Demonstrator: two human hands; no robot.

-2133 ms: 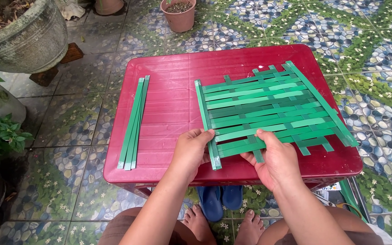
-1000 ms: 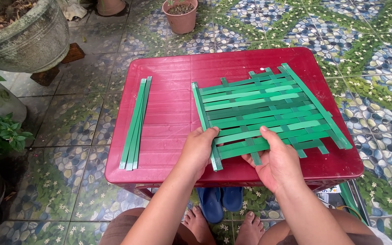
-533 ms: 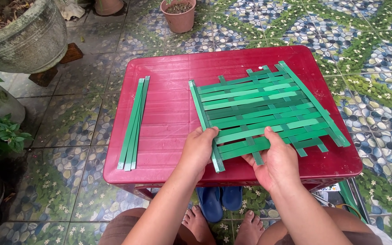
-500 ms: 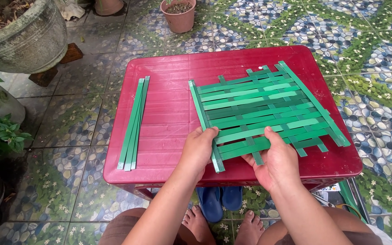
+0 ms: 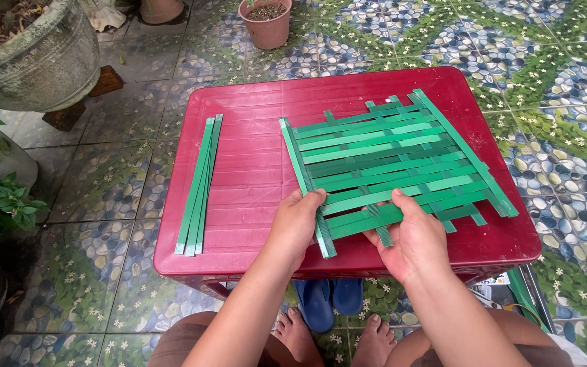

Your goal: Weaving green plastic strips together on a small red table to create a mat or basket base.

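Red plastic table (image 5: 253, 102) on tiled floor. Green woven strip mat (image 5: 392, 163) lies on its right half, reaching twd the right edge. Spare green strips (image 5: 198, 183) bundled nr left edge, well apart. Left hand (image 5: 298, 224) & right hand (image 5: 412, 234) pinch the mat's near edge, fingers curled on strips.

A red plastic tabletop (image 5: 253, 122) with rounded corners and fine ridges stands on a patterned tile floor (image 5: 565, 61). A woven mat of green strips (image 5: 388, 163) lies flat over its right half, reaching close to the right edge and the near edge. A loose bundle of green strips (image 5: 200, 183) lies lengthwise along the left edge, well apart from the mat.
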